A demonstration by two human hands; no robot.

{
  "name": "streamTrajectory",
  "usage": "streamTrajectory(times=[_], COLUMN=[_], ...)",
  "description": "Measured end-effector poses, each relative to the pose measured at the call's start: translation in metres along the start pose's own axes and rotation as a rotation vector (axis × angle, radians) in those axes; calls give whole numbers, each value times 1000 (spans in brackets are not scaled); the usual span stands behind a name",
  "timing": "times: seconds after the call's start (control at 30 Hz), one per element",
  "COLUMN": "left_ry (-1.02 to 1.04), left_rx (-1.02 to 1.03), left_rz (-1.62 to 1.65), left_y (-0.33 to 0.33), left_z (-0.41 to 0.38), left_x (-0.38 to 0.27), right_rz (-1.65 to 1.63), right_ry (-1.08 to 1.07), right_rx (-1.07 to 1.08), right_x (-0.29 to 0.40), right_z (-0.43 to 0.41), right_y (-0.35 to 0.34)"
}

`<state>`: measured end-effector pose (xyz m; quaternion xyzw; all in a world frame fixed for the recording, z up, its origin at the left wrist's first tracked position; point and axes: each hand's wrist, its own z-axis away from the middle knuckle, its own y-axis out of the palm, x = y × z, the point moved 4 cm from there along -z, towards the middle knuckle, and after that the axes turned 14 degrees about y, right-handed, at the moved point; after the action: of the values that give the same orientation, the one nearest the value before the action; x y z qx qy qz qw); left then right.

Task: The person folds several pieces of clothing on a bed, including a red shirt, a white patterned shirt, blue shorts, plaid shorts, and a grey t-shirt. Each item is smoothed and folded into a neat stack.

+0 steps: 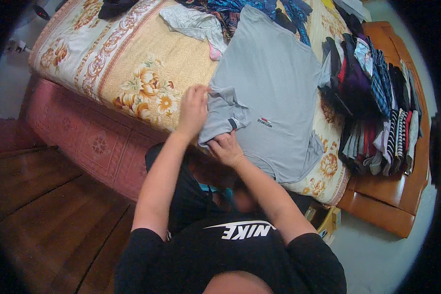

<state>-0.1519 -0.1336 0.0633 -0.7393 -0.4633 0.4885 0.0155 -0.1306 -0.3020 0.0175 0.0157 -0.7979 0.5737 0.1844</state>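
Observation:
A grey T-shirt (272,77) lies spread on a bed with a floral cover (139,47), its neckline towards me and its hem at the far end. The left-hand sleeve side is turned inward over the body. My left hand (194,108) is at that folded side edge, fingertips on the grey cloth. Lower down, my right hand (225,147) grips the sleeve fabric near a dark patch by the shoulder. Small lettering and a red and white mark show on the shirt's chest.
A light grey garment (194,22) with a pink part and dark patterned clothes (257,5) lie beyond the shirt. Folded clothes stand in rows (375,139) at the right, by a wooden headboard (386,205). A yellow drawer (329,220) is below the bed's corner.

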Motion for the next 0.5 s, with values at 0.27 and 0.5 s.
streamTrajectory(times=[0.27, 0.5], left_ry=[37, 73], left_rx=[318, 604], left_rz=[17, -103], left_y=[13, 27], left_z=[-50, -68], left_x=[39, 43], right_rz=[89, 16], right_ry=[-271, -352], right_rx=[64, 83], right_x=[5, 12], right_z=[5, -2], right_y=[2, -1])
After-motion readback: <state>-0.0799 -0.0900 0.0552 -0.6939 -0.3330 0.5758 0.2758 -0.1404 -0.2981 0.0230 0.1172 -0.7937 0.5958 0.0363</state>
